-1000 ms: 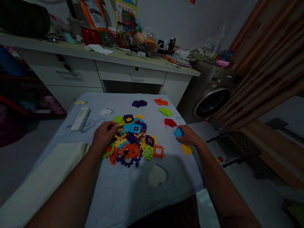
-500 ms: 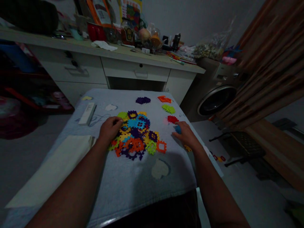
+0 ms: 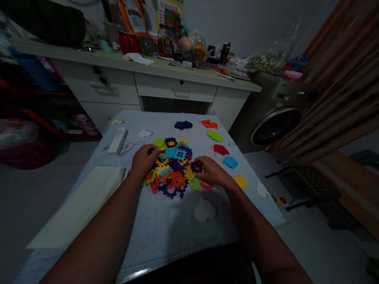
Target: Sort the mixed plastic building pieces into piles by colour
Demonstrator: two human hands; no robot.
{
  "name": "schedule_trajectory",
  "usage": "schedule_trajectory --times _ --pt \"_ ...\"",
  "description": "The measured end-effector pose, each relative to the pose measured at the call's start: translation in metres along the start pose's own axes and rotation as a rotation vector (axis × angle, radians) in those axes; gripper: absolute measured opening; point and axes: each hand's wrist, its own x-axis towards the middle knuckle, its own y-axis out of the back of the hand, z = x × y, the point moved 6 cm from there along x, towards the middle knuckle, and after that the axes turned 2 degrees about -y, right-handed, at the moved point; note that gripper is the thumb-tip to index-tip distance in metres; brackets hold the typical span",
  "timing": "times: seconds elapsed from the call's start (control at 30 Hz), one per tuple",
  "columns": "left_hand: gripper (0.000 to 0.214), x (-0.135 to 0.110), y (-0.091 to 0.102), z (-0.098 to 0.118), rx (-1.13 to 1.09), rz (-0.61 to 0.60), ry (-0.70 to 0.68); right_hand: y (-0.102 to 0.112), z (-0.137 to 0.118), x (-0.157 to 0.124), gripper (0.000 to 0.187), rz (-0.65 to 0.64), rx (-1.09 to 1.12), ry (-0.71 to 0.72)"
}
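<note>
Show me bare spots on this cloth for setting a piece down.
Bare: near cloth between the forearms, below the pile; also the far strip between white box and purple piece. Crowded: the pile under left hand and right hand, plus the single pieces along the right edge.

The one head-worn camera looks forward and down from the near edge, close over the cloth-covered table (image 3: 166, 236), with the desk (image 3: 174, 85) far behind.

Tile pile (image 3: 173, 169) is heaped on the table (image 3: 166, 236), left hand (image 3: 145, 159) and right hand (image 3: 211, 172) parked at its edges; loose tiles (image 3: 230, 161) are strung out rightward, desk (image 3: 174, 85) set behind.
</note>
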Motion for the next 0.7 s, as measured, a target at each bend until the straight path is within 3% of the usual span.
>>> schedule_trajectory --times 0.3,0.5,0.7 --pt "0.034 0.000 -0.001 -0.002 -0.004 0.012 -0.013 0.021 0.003 0.019 0.033 0.149 0.132 -0.062" --pt "0.031 0.000 0.000 0.001 -0.020 0.015 -0.019 0.032 0.036 0.079 0.024 0.350 0.212 -0.141" --pt "0.030 -0.001 0.003 0.005 -0.067 0.016 -0.006 0.022 0.071 0.142 0.023 0.503 0.219 -0.273"
